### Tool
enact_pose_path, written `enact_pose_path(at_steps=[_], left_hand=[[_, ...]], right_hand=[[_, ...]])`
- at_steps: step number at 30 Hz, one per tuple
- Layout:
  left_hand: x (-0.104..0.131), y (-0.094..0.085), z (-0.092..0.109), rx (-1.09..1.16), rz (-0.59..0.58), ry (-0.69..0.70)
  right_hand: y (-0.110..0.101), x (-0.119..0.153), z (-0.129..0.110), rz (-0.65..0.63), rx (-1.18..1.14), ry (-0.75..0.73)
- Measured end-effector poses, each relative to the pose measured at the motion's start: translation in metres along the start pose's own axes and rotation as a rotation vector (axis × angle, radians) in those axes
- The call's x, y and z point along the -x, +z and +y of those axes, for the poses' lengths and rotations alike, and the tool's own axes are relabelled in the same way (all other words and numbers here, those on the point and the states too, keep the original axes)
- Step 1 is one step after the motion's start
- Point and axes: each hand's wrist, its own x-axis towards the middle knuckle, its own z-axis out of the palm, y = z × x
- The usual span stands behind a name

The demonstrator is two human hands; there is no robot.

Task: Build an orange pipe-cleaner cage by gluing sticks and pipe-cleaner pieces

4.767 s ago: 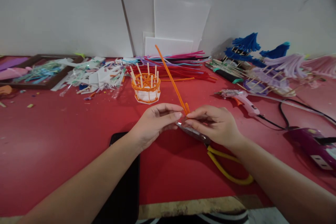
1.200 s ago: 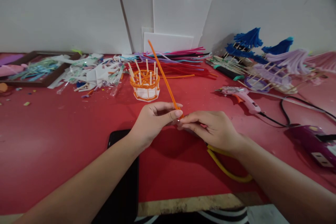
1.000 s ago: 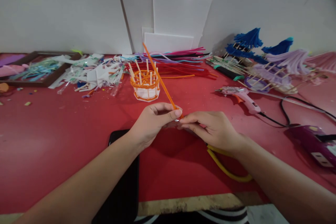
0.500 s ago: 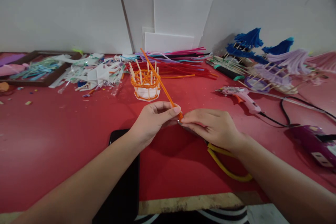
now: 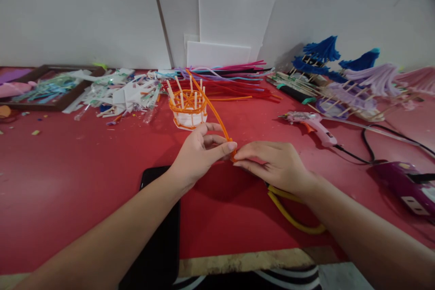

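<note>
An orange pipe cleaner (image 5: 217,115) slants up and left from my fingers, bent near its lower end. My left hand (image 5: 204,147) pinches it between thumb and fingers. Close beside, my right hand (image 5: 272,161) is closed on its lower end, with the fingertips almost touching those of my left hand. Scissors with yellow handles (image 5: 288,217) lie under my right hand, their blades partly hidden. Behind my left hand stands a small round frame (image 5: 188,104) with upright sticks and orange strands around a white base.
A black phone (image 5: 159,226) lies under my left forearm. At the right are a pink glue gun (image 5: 314,124), a purple box (image 5: 404,186) and blue and lilac models (image 5: 356,81). Pipe cleaners (image 5: 234,86) and scraps (image 5: 125,95) lie along the back.
The orange pipe cleaner has bent near my left fingers and its upper end has dropped slightly. My left fingers have spread a little; my right hand has barely moved.
</note>
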Motion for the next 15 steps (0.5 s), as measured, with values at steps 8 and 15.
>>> enact_pose_path(at_steps=[8,15], left_hand=[[-0.001,0.000,-0.002,-0.041,0.006,0.034],[-0.003,-0.004,-0.006,-0.084,0.076,0.104]], right_hand=[[0.002,0.002,0.000,0.005,-0.015,0.010],[-0.017,-0.006,0.005,-0.153,-0.010,0.126]])
